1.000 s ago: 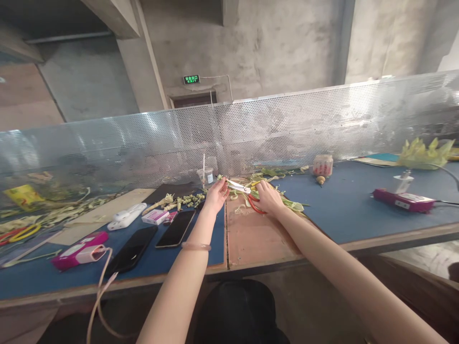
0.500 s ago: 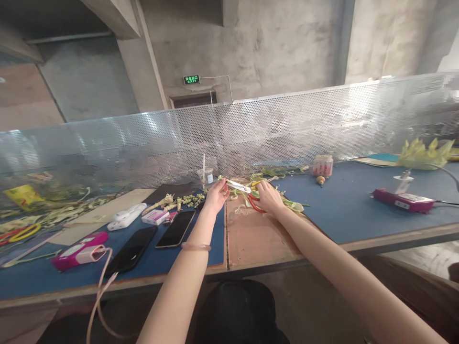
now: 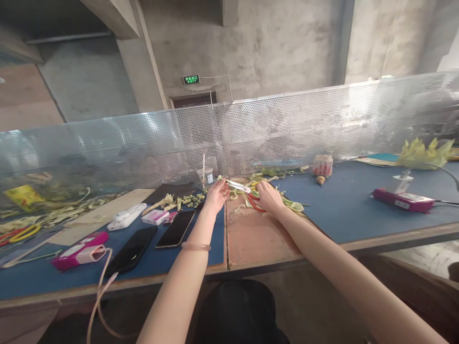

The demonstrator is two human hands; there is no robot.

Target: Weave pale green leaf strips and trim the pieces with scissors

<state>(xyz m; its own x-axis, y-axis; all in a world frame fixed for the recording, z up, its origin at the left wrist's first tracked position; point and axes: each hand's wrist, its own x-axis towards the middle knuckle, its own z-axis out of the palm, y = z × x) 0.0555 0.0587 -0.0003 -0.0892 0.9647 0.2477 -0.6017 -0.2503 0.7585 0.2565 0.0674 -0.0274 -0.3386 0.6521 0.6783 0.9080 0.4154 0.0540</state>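
My right hand (image 3: pixel 268 197) is closed round the red and yellow handles of a pair of scissors (image 3: pixel 240 186). The scissor blades point left, their tips close by the fingers of my left hand (image 3: pixel 216 197). Those fingers are pinched together at a small pale green plant piece (image 3: pixel 220 178), its lower part hidden by them. Pale green husk-like strips (image 3: pixel 294 206) lie under and around both hands on a reddish-brown board (image 3: pixel 258 241).
Left of my hands are knotted plant pieces (image 3: pixel 191 199), two phones (image 3: pixel 175 229), a small box (image 3: pixel 155 217) and a magenta power strip (image 3: pixel 79 251) with a cable. A plastic cup (image 3: pixel 208 177) and a jar (image 3: pixel 322 166) stand near the perforated metal screen (image 3: pixel 251 134). Another power strip (image 3: pixel 403 199) lies right.
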